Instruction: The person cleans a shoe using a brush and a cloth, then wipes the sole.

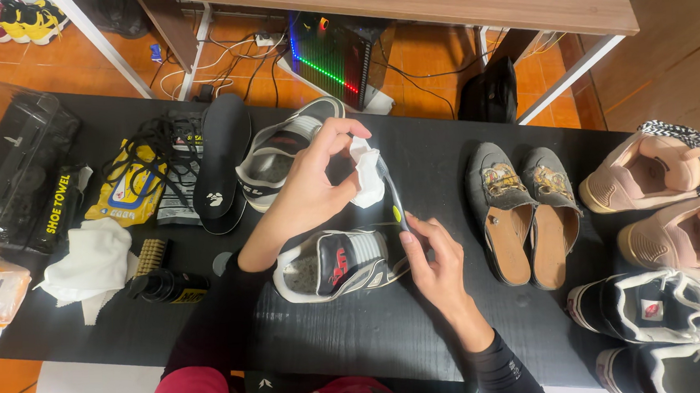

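2 hands: both work above the middle of the black bench [358, 333], over a sneaker.
Left hand [309, 187]: fingers curled, thumb and fingertips pinched shut on a small white wipe [367, 178], which is pressed against the upper end of a slim brush.
Right hand [435, 260]: closed lightly round the lower end of the brush [393, 198], thumb and forefinger at the handle near its yellow spot.
Brush: dark, thin, stiff; held nearly upright, tilted a little to the left at the top. It looks light; the handle end is the sound place to grip, since the head is covered by the wipe.
Wipe: soft, crumpled, limp; it probably folds round whatever it is pressed on and needs only a pinch. Whether it is damp I cannot tell.
Near sneaker [342, 263]: black, white and red, lying just below the hands, laces out, touching neither hand as far as I can see.
Far sneaker [282, 152]: its mate, beyond the left hand, beside a loose black insole [222, 160].
Left side: white cloth [91, 261], small black bottle [165, 287], yellow pack of wipes [127, 190], clear plastic case [8, 161].
Right side: 2 grey slip-on shoes [521, 210], then pink sneakers [656, 174] far and dark sneakers [656, 307] near.
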